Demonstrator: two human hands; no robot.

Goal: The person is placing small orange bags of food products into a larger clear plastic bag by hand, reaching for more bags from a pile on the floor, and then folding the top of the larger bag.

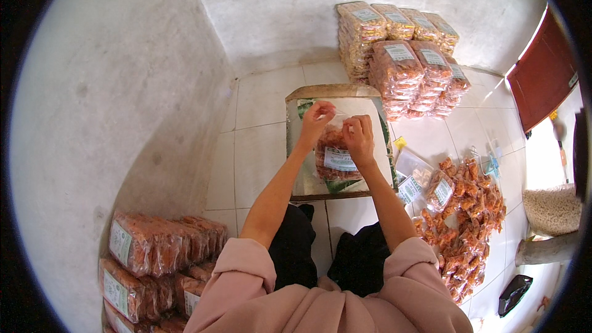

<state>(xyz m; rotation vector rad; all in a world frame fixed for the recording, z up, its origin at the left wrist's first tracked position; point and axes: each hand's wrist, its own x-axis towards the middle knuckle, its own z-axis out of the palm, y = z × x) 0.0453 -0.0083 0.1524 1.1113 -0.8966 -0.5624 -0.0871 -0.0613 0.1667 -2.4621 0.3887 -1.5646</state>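
Observation:
A clear plastic bag of reddish-brown snack pieces [328,143] with a pale label lies on a low table [301,172] in front of me. My left hand [318,119] is closed in a pinch at the bag's upper left, where thin clear plastic shows at the fingertips. My right hand [359,137] is closed too, its fingers pinching the upper right of the bag opening. Between the two hands the plastic looks gathered or stretched; its exact edge is too fine to make out.
Filled bags [398,65] are stacked at the back right, with others [131,246] at the lower left. To my right, small reddish packs [475,228] lie heaped on the floor beside loose labels [409,190]. A brown door [542,74] stands at the far right.

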